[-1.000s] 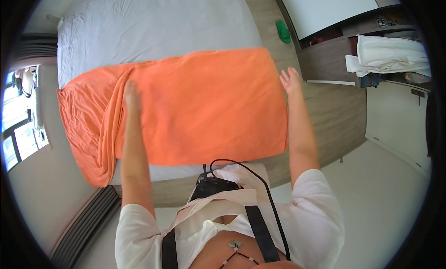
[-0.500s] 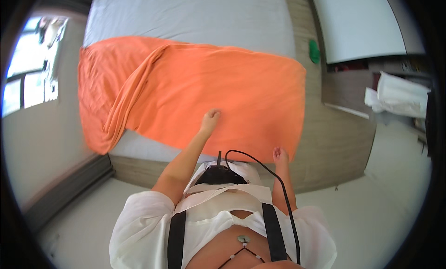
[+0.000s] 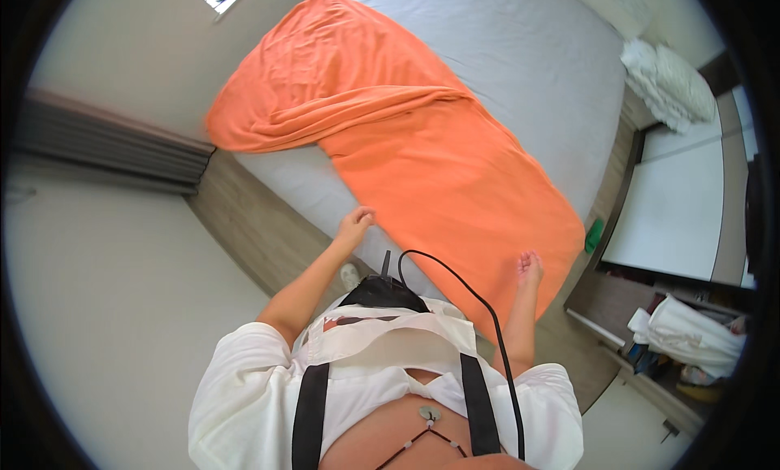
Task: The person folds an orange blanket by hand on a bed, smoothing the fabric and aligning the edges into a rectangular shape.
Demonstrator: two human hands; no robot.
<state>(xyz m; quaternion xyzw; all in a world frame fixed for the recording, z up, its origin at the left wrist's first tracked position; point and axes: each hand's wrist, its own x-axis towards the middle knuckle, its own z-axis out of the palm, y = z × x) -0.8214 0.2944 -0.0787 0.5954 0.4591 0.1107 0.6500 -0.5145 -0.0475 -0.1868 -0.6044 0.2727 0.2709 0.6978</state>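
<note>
An orange blanket [image 3: 455, 186] lies slantwise across a bed with a grey sheet [image 3: 528, 72]. Part of it is folded over in a thick ridge toward the far left, where the cloth is wrinkled; its near right part lies flatter. My left hand [image 3: 356, 225], fingers curled in, hovers by the blanket's near edge over a strip of bare sheet, with nothing seen in it. Over the blanket's right end is my right hand [image 3: 530, 270], its fingers bent toward the palm and no cloth between them.
A grey curtain [image 3: 114, 145] hangs at the left wall. On the right stand a white-panelled cabinet [image 3: 670, 210], an open drawer or shelf with white cloth [image 3: 691, 336], and a green slipper [image 3: 594, 235] on the floor. White bedding [image 3: 670, 84] is heaped at the far right.
My view has turned leftward, so the bed and blanket now run diagonally. My left hand has shifted from above the blanket to its near edge; my right hand is now over its right end.
</note>
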